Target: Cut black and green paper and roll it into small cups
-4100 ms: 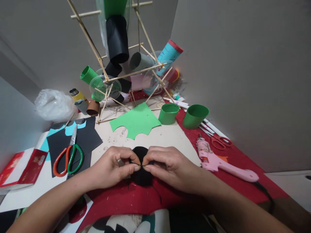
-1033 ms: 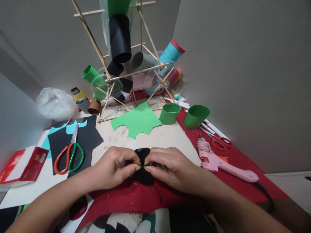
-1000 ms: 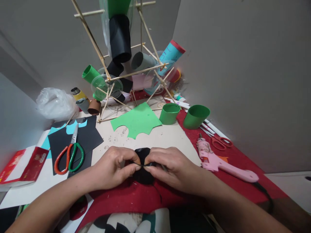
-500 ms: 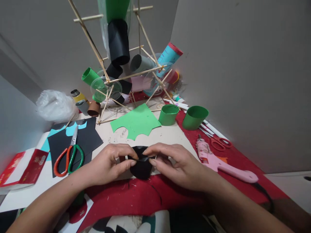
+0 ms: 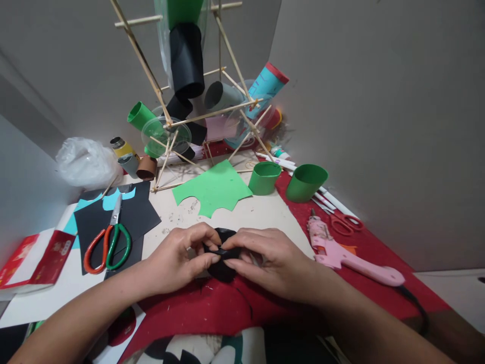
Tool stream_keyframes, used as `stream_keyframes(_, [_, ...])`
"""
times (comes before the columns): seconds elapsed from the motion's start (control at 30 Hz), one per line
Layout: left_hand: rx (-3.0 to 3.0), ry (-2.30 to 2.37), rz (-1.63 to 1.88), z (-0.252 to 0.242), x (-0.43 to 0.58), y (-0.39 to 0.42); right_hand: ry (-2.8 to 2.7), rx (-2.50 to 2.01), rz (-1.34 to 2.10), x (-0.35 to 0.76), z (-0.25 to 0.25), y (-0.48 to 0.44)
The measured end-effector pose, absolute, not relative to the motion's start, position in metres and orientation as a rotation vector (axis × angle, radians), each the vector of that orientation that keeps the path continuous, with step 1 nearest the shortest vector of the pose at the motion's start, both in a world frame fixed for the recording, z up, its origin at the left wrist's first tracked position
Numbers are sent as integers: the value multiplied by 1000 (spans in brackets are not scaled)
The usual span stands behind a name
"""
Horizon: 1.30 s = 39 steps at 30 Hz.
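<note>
Both left hand [image 5: 180,259] and right hand [image 5: 272,257] pinch the black piece [image 5: 222,273] from its sides, likely to steady it.

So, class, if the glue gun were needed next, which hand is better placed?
Probably the right hand: the pink glue gun lies to its right, farther from the left hand, though both hold the black piece.

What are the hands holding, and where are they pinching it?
A black piece. The left hand and right hand pinch it near its middle, between thumbs and fingers.
</note>
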State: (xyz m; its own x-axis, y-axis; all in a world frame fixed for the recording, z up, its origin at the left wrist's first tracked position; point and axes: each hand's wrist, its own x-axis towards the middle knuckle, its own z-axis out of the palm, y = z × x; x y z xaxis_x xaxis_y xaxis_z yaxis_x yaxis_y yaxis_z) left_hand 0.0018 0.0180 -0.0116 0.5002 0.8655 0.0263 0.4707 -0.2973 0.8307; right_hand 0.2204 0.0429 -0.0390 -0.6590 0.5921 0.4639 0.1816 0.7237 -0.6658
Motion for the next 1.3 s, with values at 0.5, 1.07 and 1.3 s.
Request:
stream_keyframes(0.5, [1951, 1083, 523, -10, 4, 16, -2434, -480, 608, 220, -44, 45])
stream_keyframes(1.07, [1992, 983, 488, -7, 1, 20, -2427, -530, 605, 221, -41, 46])
stream_keyframes(1.3, [1903, 1080, 502, -5, 0, 16, -2290, -589, 752, 225, -37, 44])
